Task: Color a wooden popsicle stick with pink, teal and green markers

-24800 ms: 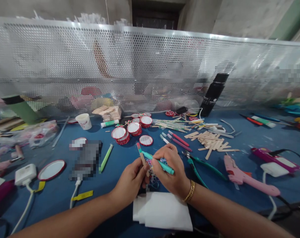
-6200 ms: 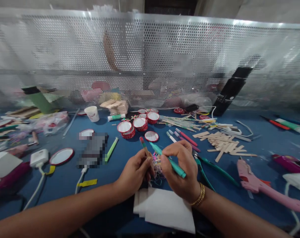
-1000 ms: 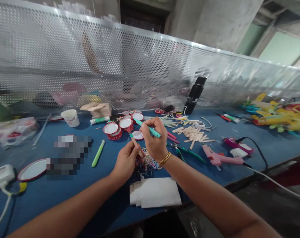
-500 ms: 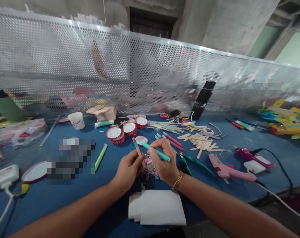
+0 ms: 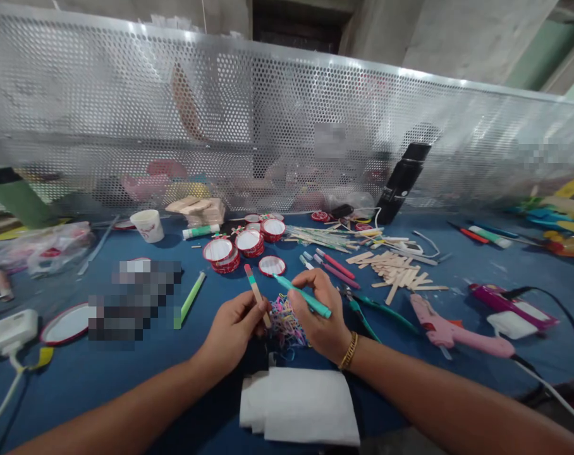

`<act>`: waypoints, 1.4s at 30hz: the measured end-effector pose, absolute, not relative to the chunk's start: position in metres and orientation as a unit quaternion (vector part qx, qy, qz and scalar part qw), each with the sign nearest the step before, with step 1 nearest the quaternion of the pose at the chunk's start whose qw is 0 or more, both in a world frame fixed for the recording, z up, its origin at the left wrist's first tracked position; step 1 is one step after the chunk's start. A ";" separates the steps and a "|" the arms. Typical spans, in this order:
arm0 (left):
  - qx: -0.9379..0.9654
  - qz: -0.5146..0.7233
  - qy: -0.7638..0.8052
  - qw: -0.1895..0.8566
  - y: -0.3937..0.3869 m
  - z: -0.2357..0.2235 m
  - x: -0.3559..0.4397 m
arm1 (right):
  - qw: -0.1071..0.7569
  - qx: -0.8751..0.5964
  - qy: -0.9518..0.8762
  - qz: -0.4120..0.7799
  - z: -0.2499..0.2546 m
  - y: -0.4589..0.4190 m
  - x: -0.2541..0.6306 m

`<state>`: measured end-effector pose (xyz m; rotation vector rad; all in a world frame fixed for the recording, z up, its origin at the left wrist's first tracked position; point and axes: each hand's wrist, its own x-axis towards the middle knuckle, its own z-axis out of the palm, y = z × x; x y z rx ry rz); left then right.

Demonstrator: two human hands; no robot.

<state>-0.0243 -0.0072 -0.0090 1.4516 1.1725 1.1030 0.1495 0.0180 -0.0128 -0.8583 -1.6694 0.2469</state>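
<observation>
Under the head camera, your left hand (image 5: 232, 328) pinches a wooden stick (image 5: 255, 287) between thumb and fingers, its top, banded red and green, pointing up and away from you. Your right hand (image 5: 322, 316) grasps a teal marker (image 5: 310, 297) like a pen; its tip is near the stick's banded end but apart from it. Between your two sets of fingers lies a tangle of coloured strands (image 5: 287, 322), and on the near side of them a folded white cloth (image 5: 310, 404).

Just beyond your fingertips a red-rimmed white disc (image 5: 272, 266) lies flat, with stacks of red-sided round pieces (image 5: 220, 251) behind it. Farther out, left of your left fingers, stands a white cup (image 5: 147, 225); its contents are hidden. Well beyond them on that side, a clear plastic bag (image 5: 54, 248) holds reddish and pale items too blurred to name, near a dark-topped green bottle (image 5: 21, 199). Far past your right fingers, a black bottle (image 5: 403, 183) leans toward the perforated panel (image 5: 291, 95); you cannot see inside either bottle. Nearer those fingers are teal-handled pliers (image 5: 386, 314) and a heap of bare sticks (image 5: 398, 272).
</observation>
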 end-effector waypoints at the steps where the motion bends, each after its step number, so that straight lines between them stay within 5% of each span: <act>1: 0.601 0.438 0.480 0.466 -0.008 -0.009 -0.024 | 0.588 -0.365 -0.716 0.091 -0.012 0.016 0.148; 13: 0.606 0.422 0.459 0.494 -0.014 -0.005 -0.022 | 0.593 -0.270 -0.759 0.016 -0.001 0.003 0.141; 42: 0.621 0.425 0.450 0.481 -0.014 -0.004 -0.021 | 0.564 -0.296 -0.771 0.005 -0.001 0.004 0.140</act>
